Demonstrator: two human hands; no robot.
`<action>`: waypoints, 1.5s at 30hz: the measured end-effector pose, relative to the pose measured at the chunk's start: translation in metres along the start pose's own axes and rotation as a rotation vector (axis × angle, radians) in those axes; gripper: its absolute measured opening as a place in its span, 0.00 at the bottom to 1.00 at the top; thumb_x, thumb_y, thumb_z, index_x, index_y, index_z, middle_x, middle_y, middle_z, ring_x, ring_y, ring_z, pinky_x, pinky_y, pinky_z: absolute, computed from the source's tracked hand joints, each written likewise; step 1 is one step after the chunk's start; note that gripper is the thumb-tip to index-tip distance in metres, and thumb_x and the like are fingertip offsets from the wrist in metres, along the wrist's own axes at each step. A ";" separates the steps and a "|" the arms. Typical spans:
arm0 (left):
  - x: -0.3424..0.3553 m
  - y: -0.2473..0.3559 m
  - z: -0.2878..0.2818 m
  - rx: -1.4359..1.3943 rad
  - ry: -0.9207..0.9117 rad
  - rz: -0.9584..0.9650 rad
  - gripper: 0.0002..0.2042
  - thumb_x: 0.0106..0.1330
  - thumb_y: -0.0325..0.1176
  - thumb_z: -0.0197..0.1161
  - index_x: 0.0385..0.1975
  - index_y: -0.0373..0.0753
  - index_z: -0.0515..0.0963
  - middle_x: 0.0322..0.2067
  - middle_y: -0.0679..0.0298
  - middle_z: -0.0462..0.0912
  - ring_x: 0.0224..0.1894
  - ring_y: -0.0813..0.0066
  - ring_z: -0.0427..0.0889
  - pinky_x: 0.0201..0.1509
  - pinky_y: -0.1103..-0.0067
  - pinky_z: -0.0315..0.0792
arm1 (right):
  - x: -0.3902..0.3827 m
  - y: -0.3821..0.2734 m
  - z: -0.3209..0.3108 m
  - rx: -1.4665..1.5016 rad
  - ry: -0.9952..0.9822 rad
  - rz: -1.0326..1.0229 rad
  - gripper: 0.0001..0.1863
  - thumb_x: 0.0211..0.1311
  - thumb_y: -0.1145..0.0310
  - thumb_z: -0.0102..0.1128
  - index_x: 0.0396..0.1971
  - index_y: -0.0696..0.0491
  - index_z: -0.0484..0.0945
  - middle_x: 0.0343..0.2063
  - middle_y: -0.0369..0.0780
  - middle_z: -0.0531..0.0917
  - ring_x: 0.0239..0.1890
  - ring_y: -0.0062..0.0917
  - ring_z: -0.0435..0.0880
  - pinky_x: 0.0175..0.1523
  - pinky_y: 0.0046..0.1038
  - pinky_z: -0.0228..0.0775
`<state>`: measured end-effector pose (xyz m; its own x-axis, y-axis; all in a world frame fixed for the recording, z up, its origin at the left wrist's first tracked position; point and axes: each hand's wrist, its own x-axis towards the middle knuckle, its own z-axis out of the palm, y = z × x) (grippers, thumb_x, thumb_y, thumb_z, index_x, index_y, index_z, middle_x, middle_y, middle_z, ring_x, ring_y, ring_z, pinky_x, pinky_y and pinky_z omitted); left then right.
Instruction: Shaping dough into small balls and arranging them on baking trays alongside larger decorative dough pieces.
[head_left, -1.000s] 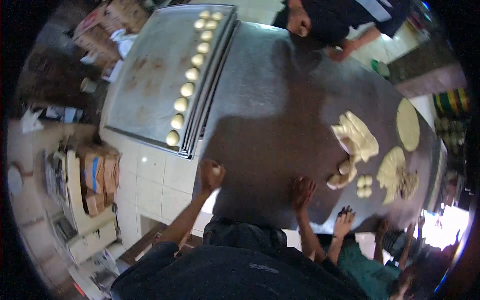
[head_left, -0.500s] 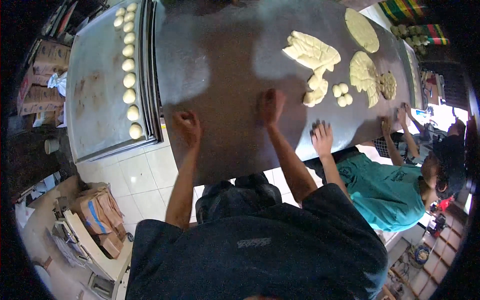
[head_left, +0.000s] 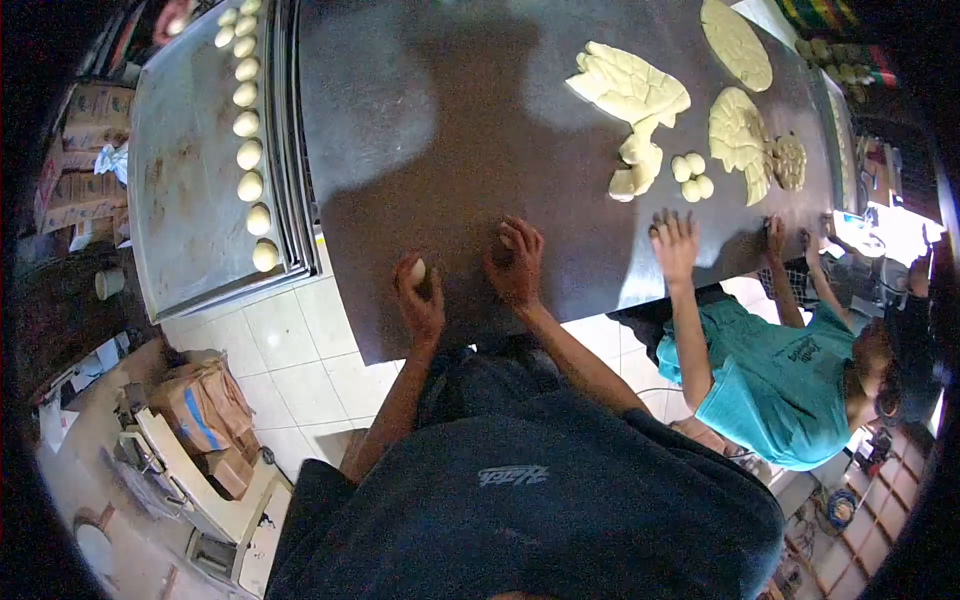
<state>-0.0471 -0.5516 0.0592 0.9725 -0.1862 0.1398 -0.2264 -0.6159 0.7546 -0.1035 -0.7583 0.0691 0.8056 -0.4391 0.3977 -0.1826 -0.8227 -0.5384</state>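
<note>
On the dark metal table (head_left: 460,120), my left hand (head_left: 420,300) is closed round a pale dough ball (head_left: 418,271) near the front edge. Slightly farther in, my right hand (head_left: 515,262) has its fingers curled down on the surface; whatever may be inside is too hidden to name. To their right lie irregular flattened dough pieces (head_left: 625,80), a cluster of several small balls (head_left: 690,168) and a dough disc (head_left: 737,45).
A metal tray (head_left: 180,180) with a row of dough balls stands left. A co-worker in teal (head_left: 760,370) has a hand (head_left: 676,248) beside my right one; more hands (head_left: 775,240) are farther right. Cardboard boxes (head_left: 90,170) and a packed shelf (head_left: 210,420) line the left.
The view has swung, showing more of the co-workers. Since half a second ago my hands have come closer together and toward the near edge, and the dough in my left hand shows more clearly.
</note>
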 end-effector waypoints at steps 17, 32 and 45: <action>0.031 0.033 -0.019 0.066 -0.252 0.018 0.27 0.61 0.36 0.75 0.59 0.38 0.74 0.54 0.53 0.74 0.58 0.55 0.74 0.58 0.64 0.74 | 0.041 0.024 -0.023 0.214 -0.425 0.252 0.32 0.48 0.68 0.80 0.56 0.52 0.76 0.50 0.45 0.75 0.52 0.41 0.80 0.56 0.39 0.78; 0.112 -0.038 -0.207 -0.152 0.263 -0.038 0.22 0.59 0.34 0.77 0.50 0.36 0.76 0.45 0.55 0.79 0.47 0.61 0.80 0.48 0.69 0.77 | 0.063 -0.149 0.032 0.550 -0.235 0.325 0.24 0.57 0.73 0.76 0.53 0.54 0.76 0.47 0.41 0.82 0.49 0.28 0.84 0.53 0.31 0.81; 0.142 -0.122 -0.254 0.203 0.114 -0.087 0.39 0.59 0.42 0.74 0.66 0.33 0.63 0.57 0.46 0.71 0.58 0.46 0.72 0.61 0.60 0.70 | 0.154 -0.349 0.210 0.486 -0.609 -0.386 0.26 0.53 0.71 0.74 0.51 0.56 0.74 0.49 0.49 0.78 0.51 0.48 0.78 0.57 0.43 0.72</action>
<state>0.1328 -0.3082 0.1499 0.9861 -0.0450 0.1600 -0.1364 -0.7692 0.6243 0.2022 -0.4634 0.1623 0.9482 0.2231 0.2260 0.3149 -0.5678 -0.7606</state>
